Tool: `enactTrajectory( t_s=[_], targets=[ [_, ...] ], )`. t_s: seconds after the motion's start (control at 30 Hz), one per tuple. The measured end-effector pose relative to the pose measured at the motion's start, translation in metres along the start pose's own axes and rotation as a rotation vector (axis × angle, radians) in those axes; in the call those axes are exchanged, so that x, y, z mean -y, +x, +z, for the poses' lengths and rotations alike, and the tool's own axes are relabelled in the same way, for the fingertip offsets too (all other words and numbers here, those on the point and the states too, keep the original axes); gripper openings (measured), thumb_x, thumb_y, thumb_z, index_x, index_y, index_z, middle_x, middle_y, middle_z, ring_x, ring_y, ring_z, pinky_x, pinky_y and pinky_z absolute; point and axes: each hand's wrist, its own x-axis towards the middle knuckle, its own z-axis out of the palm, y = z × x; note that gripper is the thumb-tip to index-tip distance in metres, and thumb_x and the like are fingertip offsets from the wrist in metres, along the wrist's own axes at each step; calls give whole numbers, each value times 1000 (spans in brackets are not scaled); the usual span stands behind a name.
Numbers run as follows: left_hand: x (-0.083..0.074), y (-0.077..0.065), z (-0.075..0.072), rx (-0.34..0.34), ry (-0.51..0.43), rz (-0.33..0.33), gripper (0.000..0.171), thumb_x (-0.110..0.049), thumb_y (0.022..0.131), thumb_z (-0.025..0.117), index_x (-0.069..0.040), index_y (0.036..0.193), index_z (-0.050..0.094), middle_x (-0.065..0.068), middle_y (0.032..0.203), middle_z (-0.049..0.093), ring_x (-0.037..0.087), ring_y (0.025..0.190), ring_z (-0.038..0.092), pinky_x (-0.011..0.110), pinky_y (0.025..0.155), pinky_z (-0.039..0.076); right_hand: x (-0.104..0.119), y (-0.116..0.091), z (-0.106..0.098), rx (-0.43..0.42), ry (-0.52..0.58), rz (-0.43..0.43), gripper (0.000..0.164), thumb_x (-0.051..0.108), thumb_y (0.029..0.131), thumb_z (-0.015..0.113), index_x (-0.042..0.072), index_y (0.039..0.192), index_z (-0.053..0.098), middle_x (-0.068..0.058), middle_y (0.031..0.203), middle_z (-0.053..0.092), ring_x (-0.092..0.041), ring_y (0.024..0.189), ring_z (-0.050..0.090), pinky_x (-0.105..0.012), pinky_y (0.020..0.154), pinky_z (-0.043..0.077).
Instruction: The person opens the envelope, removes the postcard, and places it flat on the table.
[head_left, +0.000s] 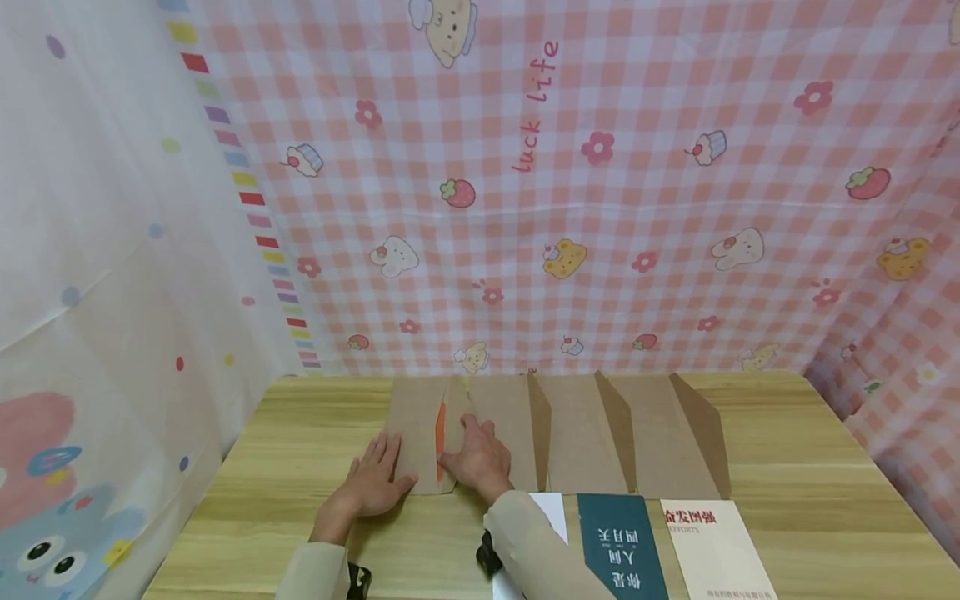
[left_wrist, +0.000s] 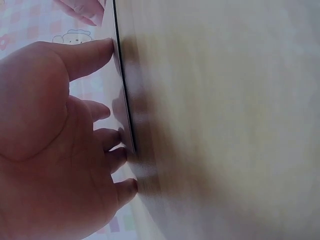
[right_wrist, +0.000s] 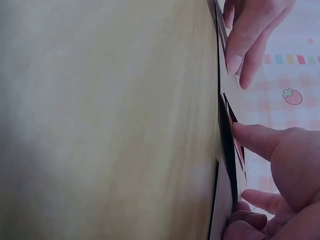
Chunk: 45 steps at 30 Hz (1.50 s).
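Observation:
A brown kraft envelope [head_left: 417, 417] lies at the left of a row, an orange strip [head_left: 440, 433] showing in its opening beside the flap [head_left: 456, 425]. My left hand [head_left: 375, 479] rests flat across its left edge, fingers spread. In the left wrist view, that hand's thumb and fingertips [left_wrist: 118, 190] touch down along a thin dark edge. My right hand [head_left: 478, 454] presses on the flap, its thumb beside the orange strip. The right wrist view shows the thumb [right_wrist: 255, 137] stretched out against the slightly raised flap; the lower fingers bend.
Several more kraft envelopes [head_left: 585, 433] with darker flaps continue rightward. Nearer me lie a white sheet [head_left: 551, 508] partly under my right sleeve, a dark teal card [head_left: 618, 533] with white characters, and a cream card [head_left: 712, 542] with red lettering. A checked cloth [head_left: 525, 250] hangs behind the wooden table [head_left: 315, 408].

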Motion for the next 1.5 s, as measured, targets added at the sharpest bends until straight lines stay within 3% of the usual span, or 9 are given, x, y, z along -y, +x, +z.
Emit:
enactTrajectory(
  t_s=[0.47, 1.5],
  targets=[
    [-1, 0, -1, -7, 2, 1, 73, -29, 101, 53, 7, 154, 18, 33, 160, 9, 47, 149, 7, 67, 116, 7, -1, 0, 0, 38, -71, -27, 79, 41, 81, 80, 13, 147, 46, -18, 114, 52, -26, 68, 52, -39, 62, 45],
    [2, 0, -2, 3, -24, 18, 74, -30, 102, 52, 6, 155, 17, 32, 160, 7, 47, 149, 5, 68, 115, 6, -1, 0, 2, 28, -116, -44, 79, 44, 82, 78, 10, 147, 47, -19, 117, 52, -28, 74, 58, -40, 64, 48]
  ],
)
